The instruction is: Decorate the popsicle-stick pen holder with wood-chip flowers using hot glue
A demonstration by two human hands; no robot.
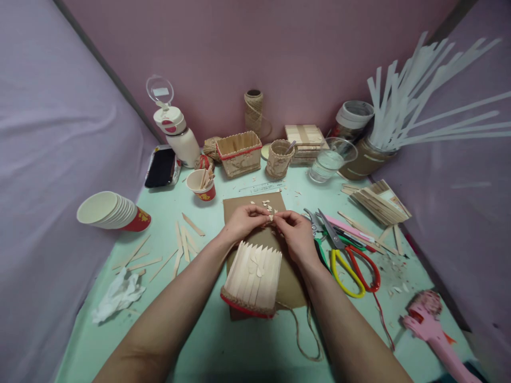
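Observation:
My left hand (250,219) and my right hand (294,230) meet over a brown cardboard sheet (293,282), fingers pinched together. Between their fingertips is a small pale wood piece (271,218), gripped from both sides. More small wood chips (266,203) lie on the cardboard just beyond my fingers. Closer to me, a cup-shaped holder of wooden sticks (255,276) lies on its side, its pointed stick ends facing away. Petal-like wood pieces sit on its face, and a twine and red band circles its near end.
Scissors (345,260) with yellow and red handles lie right of my right hand, near pliers (313,221). A pink glue gun (433,330) rests at front right. Loose sticks (181,242) and stacked paper cups (115,211) are left. A water cup (327,165) stands behind.

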